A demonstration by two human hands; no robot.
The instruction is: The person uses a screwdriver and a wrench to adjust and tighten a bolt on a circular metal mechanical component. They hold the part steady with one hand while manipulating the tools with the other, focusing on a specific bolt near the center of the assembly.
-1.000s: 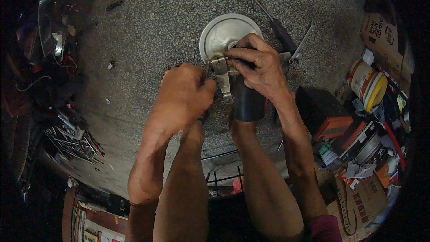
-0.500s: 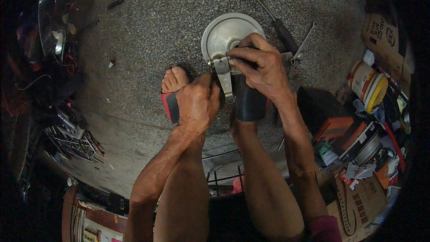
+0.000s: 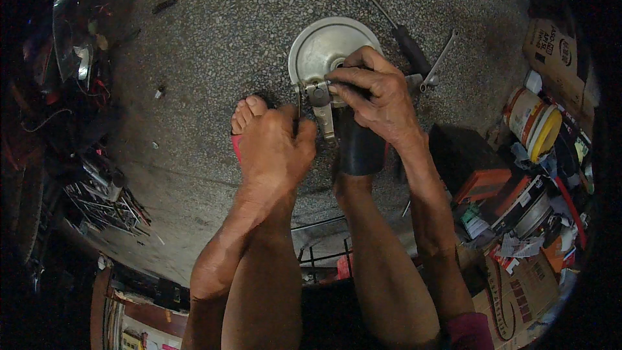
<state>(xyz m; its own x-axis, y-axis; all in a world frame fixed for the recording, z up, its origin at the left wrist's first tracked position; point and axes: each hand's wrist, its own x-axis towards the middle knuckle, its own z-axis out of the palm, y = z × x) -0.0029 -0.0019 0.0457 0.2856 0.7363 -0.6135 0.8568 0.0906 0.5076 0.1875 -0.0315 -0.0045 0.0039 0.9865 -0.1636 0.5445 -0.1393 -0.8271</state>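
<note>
A round silver brake plate [image 3: 319, 43] rests tilted against my foot in its dark sandal, with a metal brake arm [image 3: 324, 122] pointing down from its near edge. My right hand [image 3: 386, 96] is closed, thumb and fingers pinching the plate beside the arm's clamp. At the clamp's left side stands a thin metal tool [image 3: 299, 99], seen edge-on and probably a wrench. Its lower end goes into the closed fingers of my left hand [image 3: 276, 146]; the rest of it is hidden there.
Beyond my right hand, a dark-handled screwdriver [image 3: 412, 50] and a wrench [image 3: 442, 58] lie on the speckled floor [image 3: 227, 39]. Cartons, a yellow-rimmed tub [image 3: 545, 136] and a black-and-orange box [image 3: 479, 185] crowd the right. Several metal tools [image 3: 110, 201] lie at left.
My left hand has turned and shifted slightly, and the thin tool now shows upright at the clamp's left side. The plate and arm have moved slightly left; my right hand keeps its pinch.
</note>
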